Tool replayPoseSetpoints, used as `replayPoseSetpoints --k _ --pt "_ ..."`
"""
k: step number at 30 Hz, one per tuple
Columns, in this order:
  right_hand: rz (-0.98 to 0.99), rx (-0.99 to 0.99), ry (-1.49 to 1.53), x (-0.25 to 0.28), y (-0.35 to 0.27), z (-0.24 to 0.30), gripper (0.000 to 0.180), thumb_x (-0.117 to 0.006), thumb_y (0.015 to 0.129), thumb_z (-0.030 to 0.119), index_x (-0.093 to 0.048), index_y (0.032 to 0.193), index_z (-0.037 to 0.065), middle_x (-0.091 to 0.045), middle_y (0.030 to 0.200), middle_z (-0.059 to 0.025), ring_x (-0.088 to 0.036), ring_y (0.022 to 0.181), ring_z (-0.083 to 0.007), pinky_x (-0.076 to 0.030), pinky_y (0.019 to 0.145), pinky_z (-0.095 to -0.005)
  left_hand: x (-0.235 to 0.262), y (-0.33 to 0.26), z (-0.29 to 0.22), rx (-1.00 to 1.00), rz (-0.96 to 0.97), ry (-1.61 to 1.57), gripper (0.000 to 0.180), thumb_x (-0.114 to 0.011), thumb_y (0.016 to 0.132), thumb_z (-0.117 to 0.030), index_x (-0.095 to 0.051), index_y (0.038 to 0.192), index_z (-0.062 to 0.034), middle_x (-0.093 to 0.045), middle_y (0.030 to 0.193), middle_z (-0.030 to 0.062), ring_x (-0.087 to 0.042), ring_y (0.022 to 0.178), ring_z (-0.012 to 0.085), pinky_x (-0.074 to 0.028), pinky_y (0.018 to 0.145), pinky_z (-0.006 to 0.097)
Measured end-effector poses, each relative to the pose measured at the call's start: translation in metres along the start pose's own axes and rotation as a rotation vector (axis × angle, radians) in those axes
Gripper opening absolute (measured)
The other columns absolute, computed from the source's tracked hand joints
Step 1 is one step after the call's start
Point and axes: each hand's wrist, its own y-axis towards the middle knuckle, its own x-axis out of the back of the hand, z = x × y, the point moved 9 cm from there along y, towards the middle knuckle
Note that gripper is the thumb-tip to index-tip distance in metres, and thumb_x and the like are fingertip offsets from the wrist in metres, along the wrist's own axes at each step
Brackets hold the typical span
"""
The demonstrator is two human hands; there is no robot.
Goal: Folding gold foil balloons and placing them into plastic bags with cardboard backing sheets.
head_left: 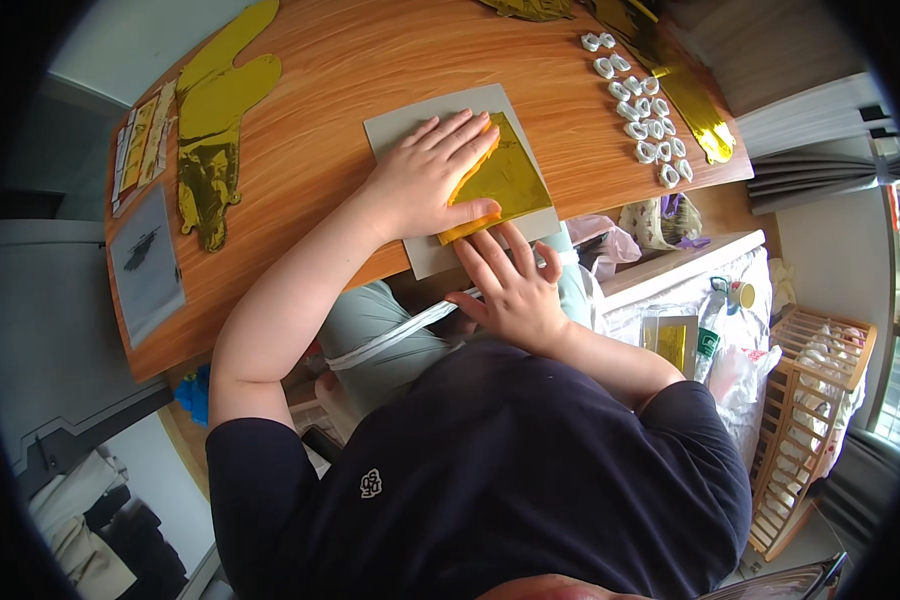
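Observation:
A square of shiny gold foil paper (515,175) lies on a grey board (395,120) at the table's near edge. My left hand (420,175) rests flat across the left part of the gold paper, its fingers stretched toward the far side and its thumb near the front edge. Under that palm the paper is hidden. At the board's front edge is my right hand (518,295), fingers spread, with the fingertips at the gold paper's lower border. Whether they press on it or only lie beside it, I cannot tell.
Gold foil pieces (210,130) and a clear sheet (148,265) lie on the left of the wooden table (320,110). Several small white rings (653,128) stand in rows at the right, beside a gold foil strip (685,95). Bags and a wooden crib (800,400) are at lower right.

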Motion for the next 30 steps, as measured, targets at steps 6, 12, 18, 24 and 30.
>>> replayPoseSetpoints --k 6,12,18,24,30 --pt "-0.016 -0.027 -0.018 0.001 0.006 0.002 0.061 -0.068 0.081 0.058 -0.058 0.132 0.026 -0.056 0.129 0.003 -0.049 0.125 -0.0211 -0.032 0.097 -0.0463 -0.002 -0.001 0.001 -0.002 0.004 0.005 0.092 -0.047 0.091 -0.073 -0.032 0.156 -0.0088 -0.03 0.162 0.012 -0.026 0.151 0.0299 -0.021 0.122 0.048" --pt "0.032 -0.075 0.089 0.003 0.009 -0.001 0.05 -0.066 0.088 0.053 -0.062 0.131 0.026 -0.059 0.124 0.0019 -0.048 0.126 -0.0228 -0.024 0.107 -0.0518 -0.006 -0.002 0.004 0.003 0.019 0.009 0.097 -0.044 0.089 -0.078 -0.031 0.156 -0.0091 -0.029 0.163 0.0126 -0.024 0.151 0.0292 -0.02 0.123 0.048" --pt "0.002 -0.047 0.144 0.014 0.011 -0.003 0.054 -0.075 0.081 0.043 -0.06 0.129 0.025 -0.059 0.123 0.0025 -0.05 0.124 -0.0202 -0.027 0.103 -0.0515 -0.007 -0.002 0.004 0.012 0.018 0.007 0.099 -0.042 0.088 -0.08 -0.031 0.156 -0.0094 -0.029 0.163 0.0127 -0.023 0.152 0.029 -0.019 0.123 0.048" --pt "0.073 -0.062 0.162 0.006 0.006 -0.002 0.05 -0.069 0.088 0.044 -0.061 0.133 0.023 -0.054 0.136 -0.0041 -0.044 0.133 -0.0258 -0.021 0.109 -0.0516 -0.008 -0.002 0.005 0.011 0.019 0.009 0.103 -0.039 0.086 -0.083 -0.03 0.157 -0.0089 -0.029 0.163 0.0136 -0.023 0.152 0.0293 -0.019 0.123 0.048" --pt "-0.075 -0.063 0.166 -0.005 -0.007 0.004 0.065 -0.078 0.075 0.043 -0.06 0.133 0.023 -0.048 0.136 -0.0021 -0.044 0.133 -0.0229 -0.022 0.106 -0.0496 -0.009 -0.001 0.006 0.015 0.01 0.011 0.104 -0.038 0.085 -0.085 -0.031 0.156 -0.0086 -0.03 0.162 0.0137 -0.024 0.152 0.0296 -0.019 0.123 0.048"
